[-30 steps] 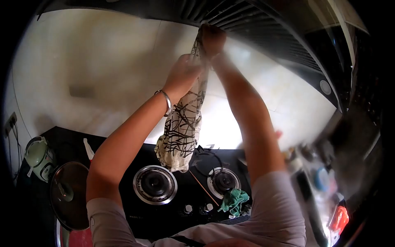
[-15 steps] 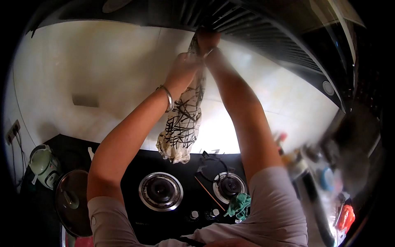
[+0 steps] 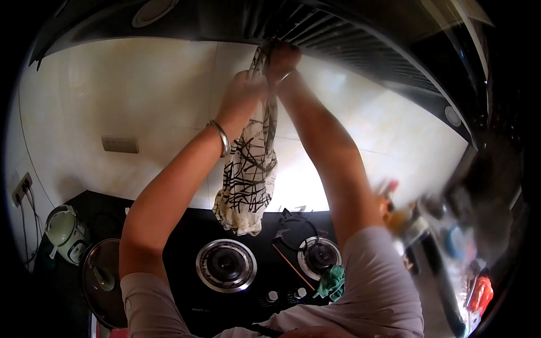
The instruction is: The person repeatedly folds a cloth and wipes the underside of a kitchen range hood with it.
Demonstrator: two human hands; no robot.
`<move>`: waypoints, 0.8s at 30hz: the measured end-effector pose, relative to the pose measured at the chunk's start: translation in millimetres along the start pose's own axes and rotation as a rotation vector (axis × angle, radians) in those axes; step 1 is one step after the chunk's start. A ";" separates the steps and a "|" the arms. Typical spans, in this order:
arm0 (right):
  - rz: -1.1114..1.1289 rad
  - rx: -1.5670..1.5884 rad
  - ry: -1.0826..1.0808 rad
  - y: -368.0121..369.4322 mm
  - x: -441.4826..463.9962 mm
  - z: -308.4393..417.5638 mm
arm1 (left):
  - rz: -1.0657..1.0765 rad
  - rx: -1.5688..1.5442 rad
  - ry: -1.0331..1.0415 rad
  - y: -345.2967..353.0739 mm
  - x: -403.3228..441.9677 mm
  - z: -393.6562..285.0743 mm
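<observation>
A cream cloth with black scribbled lines hangs bunched and lengthwise in front of the wall. My left hand, with a silver bangle at the wrist, is closed round its upper part. Higher up, my right hand is closed at the top end of the cloth, right under the range hood. Shadow and blur hide the fingers of both hands in part. The cloth's crumpled lower end hangs above the back edge of the black gas stove.
Two burners lie below, with a pot stand, a thin stick and a green rag at the right one. A glass lid and a green rice cooker stand left. Clutter, including a red bag, fills the right.
My left hand has shifted slightly left and the cloth hangs a little lower in view. The right hand stays at the hood. The whole view has tilted up slightly.
</observation>
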State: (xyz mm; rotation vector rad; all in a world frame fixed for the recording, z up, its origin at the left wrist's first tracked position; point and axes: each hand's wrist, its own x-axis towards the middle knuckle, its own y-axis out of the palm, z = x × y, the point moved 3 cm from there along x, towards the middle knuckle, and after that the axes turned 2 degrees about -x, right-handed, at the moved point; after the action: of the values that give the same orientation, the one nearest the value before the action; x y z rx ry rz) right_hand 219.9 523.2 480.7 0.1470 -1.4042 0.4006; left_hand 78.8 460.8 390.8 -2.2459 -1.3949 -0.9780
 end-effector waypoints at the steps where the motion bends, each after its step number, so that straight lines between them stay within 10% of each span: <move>1: 0.089 -0.192 0.030 -11.9 -1.5 17.2 | 0.006 0.001 0.001 -0.2 0.0 -0.8; 2: 0.178 -0.384 0.060 -20.8 -3.0 30.5 | 0.012 0.002 0.003 -0.3 0.1 -1.6; 7: -0.247 0.619 0.293 27.5 8.9 -14.5 | 0.011 -0.059 -0.003 -0.1 0.6 -3.4; 12: 0.137 -0.657 -0.111 -14.7 -3.5 29.1 | 0.010 -0.061 -0.026 -1.7 1.6 -1.0; 14: 0.086 0.055 0.038 31.1 14.3 -26.8 | 0.006 -0.014 0.006 1.9 -1.5 -6.0; 16: 0.128 0.020 0.045 24.2 13.5 -24.5 | 0.009 -0.041 0.013 6.8 -2.7 -5.2; 18: 0.276 -0.771 -0.094 -36.4 -4.1 50.6 | 0.004 -0.049 0.021 3.4 2.9 1.2; 21: 0.244 -0.638 0.041 -32.3 0.2 47.5 | 0.019 -0.039 0.043 6.6 5.0 4.8; 24: -0.155 0.482 0.442 -39.2 -15.7 45.3 | 0.032 -0.060 0.005 6.3 3.9 1.1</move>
State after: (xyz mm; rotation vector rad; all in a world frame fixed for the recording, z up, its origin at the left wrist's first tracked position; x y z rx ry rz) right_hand 190.2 468.9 478.3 0.5245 -0.8365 0.5969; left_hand 85.9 461.0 393.3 -2.2994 -1.3399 -1.0272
